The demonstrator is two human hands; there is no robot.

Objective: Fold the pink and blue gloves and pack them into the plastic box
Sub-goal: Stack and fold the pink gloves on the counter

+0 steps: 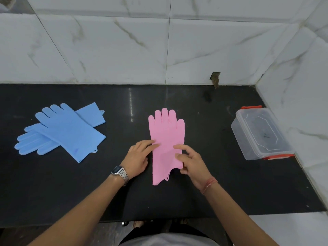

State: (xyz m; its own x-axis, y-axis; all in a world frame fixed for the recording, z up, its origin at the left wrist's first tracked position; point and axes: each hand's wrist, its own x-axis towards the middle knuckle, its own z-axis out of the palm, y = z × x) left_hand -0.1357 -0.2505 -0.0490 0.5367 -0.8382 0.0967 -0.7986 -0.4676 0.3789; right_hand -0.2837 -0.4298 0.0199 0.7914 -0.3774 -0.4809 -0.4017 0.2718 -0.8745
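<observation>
Pink gloves (166,132) lie stacked flat in the middle of the black counter (204,192), fingers pointing to the wall. My left hand (137,158) rests on their left edge with fingers straight. My right hand (190,161) pinches the right edge near the cuff, thumb under the rim. Two blue gloves (63,130) lie crossed on the left of the counter, apart from both hands. The clear plastic box (260,133) with red clips stands at the right, lid on.
A white marble-tile wall (159,50) closes the back and the right side of the counter. The counter's front edge runs just above my lap.
</observation>
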